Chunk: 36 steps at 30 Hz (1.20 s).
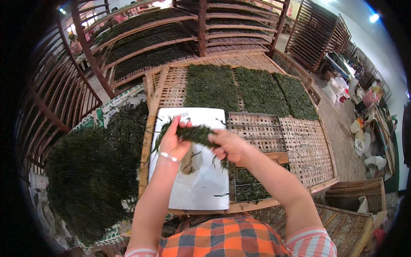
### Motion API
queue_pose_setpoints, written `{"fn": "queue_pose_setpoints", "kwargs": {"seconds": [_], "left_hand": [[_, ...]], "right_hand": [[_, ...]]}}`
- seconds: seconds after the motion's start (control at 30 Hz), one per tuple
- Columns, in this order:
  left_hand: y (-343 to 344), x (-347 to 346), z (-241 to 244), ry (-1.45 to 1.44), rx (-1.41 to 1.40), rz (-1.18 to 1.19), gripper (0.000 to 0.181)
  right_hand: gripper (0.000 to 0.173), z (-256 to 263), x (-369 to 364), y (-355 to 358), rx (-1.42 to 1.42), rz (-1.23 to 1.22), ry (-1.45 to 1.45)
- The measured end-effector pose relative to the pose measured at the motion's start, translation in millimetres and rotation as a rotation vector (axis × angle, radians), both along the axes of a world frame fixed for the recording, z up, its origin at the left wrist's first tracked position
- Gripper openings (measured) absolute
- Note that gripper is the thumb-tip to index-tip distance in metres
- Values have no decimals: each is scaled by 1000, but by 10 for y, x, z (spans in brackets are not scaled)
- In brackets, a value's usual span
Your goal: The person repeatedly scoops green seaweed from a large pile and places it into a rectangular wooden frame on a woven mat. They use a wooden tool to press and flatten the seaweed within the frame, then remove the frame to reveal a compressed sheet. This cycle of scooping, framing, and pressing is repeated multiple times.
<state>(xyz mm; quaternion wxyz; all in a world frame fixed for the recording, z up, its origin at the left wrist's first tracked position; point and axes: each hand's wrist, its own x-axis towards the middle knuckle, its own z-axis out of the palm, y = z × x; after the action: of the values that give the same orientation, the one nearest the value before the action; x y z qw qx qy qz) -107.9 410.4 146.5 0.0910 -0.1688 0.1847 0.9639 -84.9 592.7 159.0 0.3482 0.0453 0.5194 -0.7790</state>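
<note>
A bundle of long dark green leaves [196,134], apparently tea, is held between both hands above a white board [199,192]. My left hand [176,141] has its fingers around the left end, where leaf tips stick out. Blurred, my right hand [229,146] grips the other end, and a few strands dangle below it. Loose leaves are scattered on the board. Just right of it, a metal frame [257,114] with crossbars lies on a woven bamboo tray [308,154]. Leaves [252,188] fill its near part, and a wooden block [276,157] rests across it, partly hidden by my right arm.
A large leaf heap [86,180] covers the patterned cloth at left. Flat leaf rectangles [260,90] lie on the tray's far side. Wooden racks [201,29] stand behind and at left. Woven trays [343,221] lean at lower right. People [369,96] are at far right.
</note>
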Motion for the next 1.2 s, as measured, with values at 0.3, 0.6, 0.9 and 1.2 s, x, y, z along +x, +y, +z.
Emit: {"fn": "queue_pose_setpoints", "kwargs": {"seconds": [0.3,0.6,0.9,1.2], "left_hand": [[1243,-72,-487,63,-1244,29,23],[678,-233,-618,302,-2535,-473,19],[1540,172,-840,1229,-2339,-1022,49],[1630,49,-852,1335,-2304,-1075,44]], "right_hand": [[52,-555,-283,1738,547,178,103],[35,-867,-215,2076,1255,382,594],[37,-721,-65,2445,1345,304,547],[29,-729,120,2880,1367,127,507]]}}
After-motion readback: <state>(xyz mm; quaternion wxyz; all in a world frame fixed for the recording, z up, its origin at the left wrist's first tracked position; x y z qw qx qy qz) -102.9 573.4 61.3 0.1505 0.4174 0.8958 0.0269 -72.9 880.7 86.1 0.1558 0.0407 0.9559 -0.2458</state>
